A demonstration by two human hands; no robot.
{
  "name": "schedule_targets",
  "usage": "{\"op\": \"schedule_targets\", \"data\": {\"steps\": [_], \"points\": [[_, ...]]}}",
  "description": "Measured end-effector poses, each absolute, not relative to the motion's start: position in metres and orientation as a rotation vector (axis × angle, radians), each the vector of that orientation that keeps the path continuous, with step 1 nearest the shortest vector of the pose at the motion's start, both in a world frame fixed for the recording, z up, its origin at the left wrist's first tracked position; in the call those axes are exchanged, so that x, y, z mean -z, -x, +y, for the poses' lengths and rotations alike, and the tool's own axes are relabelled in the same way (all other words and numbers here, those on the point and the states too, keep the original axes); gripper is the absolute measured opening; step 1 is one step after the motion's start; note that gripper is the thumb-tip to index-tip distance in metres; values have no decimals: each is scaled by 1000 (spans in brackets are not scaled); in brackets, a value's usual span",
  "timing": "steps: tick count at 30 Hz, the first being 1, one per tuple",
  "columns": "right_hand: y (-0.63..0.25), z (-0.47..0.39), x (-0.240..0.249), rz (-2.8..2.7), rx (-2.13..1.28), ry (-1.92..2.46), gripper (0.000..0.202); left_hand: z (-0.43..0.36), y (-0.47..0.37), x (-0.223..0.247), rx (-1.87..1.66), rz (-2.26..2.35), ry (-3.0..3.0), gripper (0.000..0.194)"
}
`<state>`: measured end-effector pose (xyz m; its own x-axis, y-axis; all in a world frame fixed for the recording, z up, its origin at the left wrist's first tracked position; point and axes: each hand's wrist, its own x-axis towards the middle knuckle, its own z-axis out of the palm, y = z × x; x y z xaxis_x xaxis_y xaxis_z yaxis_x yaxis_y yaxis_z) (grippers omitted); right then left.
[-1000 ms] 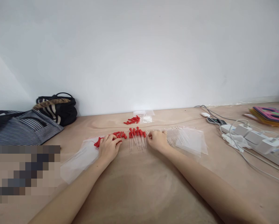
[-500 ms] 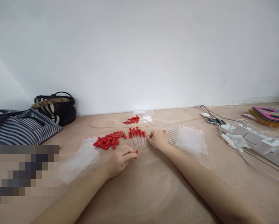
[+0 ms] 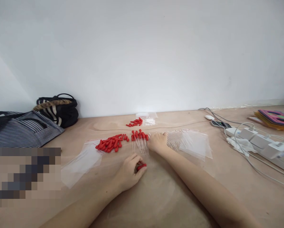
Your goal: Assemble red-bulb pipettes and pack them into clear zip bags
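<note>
Between the thumb and fingers of my left hand (image 3: 129, 172) is a red rubber dropper bulb (image 3: 141, 167), held just above or on the wooden table. My right hand (image 3: 157, 141) reaches forward over the left end of a row of clear glass dropper tubes (image 3: 174, 139); its fingertips are hidden, so its grip does not show. Left of that hand lie several droppers (image 3: 140, 142) with red bulbs on their glass tubes. A pile of loose red bulbs (image 3: 110, 143) rests farther left, partly on a clear plastic bag (image 3: 85, 163).
More red bulbs (image 3: 135, 122) and glass tubes (image 3: 149, 121) lie near the wall. Clear bags (image 3: 198, 144) are at the right of the tube row. Beyond are a power strip with chargers (image 3: 262, 139), white cables and coloured sheets (image 3: 274, 117). A striped bag (image 3: 28, 129) sits at the left.
My left hand has come nearer and slightly right, and the red bulb in it now lies more sideways. My right hand has shifted slightly left over the tubes.
</note>
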<state>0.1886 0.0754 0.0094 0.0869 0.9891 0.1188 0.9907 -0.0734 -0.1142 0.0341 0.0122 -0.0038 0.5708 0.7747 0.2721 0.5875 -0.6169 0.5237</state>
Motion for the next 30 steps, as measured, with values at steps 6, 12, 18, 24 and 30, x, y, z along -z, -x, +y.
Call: {"op": "schedule_targets", "data": {"steps": [6,12,18,24,30], "points": [[-184,72,-13,-2077,23,2169,21,14,-30,6,-752,1165,-2350,13],[-211,52,-22,-2099,51,2031,27,24,-24,14,-890,1147,-2013,13],[-246,23,-4,-2164,-94,1349,16,25,-30,13,-965,1055,-1685,20],[-239,2,14,-2086,-222,1145,26,24,-32,8,-929,1061,-1573,23],[-223,-3,17,-2034,-256,1179,23,23,-34,7,-961,1074,-1549,23]]}}
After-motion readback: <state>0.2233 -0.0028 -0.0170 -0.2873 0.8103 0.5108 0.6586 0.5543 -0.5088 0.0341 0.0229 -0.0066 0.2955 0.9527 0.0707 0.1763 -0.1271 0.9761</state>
